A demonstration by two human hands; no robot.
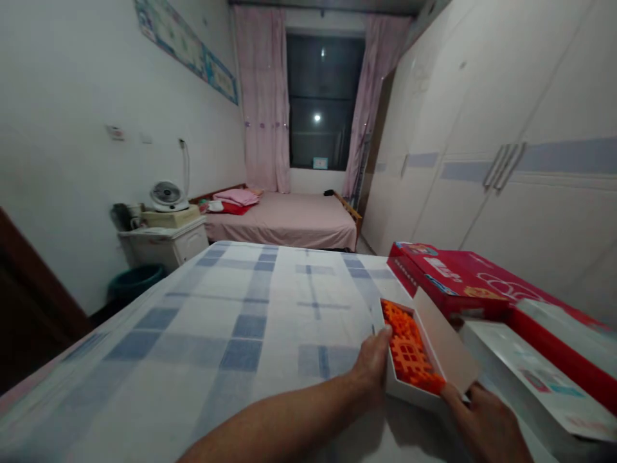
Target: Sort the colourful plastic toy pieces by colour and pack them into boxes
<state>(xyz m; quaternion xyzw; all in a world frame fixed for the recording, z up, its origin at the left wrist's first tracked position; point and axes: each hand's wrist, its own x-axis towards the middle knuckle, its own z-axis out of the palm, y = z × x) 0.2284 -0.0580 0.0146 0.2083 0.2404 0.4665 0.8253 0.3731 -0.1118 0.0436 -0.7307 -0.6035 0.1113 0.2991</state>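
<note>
An opened white cardboard box (pixel 412 393) is held between my two hands over the checked bedsheet, its lid flap (pixel 446 341) tilted up on the right. Orange plastic building pieces (pixel 409 344) fill it, one of them shaped like a window grid. My left hand (pixel 375 357) grips the box's left side, with the thumb on the rim. At the near right corner, my right hand (pixel 484 418) closes on the box and the base of its flap. The undersides of both hands' fingers are partly hidden.
Right of the box lie a large red box (pixel 448 273) and a white box (pixel 535 370). The blue-and-white checked sheet (pixel 207 328) spreads to the left. Farther off stand a pink-covered bed (pixel 299 218), a cabinet with a fan (pixel 168 195), and a white wardrobe (pixel 482 116).
</note>
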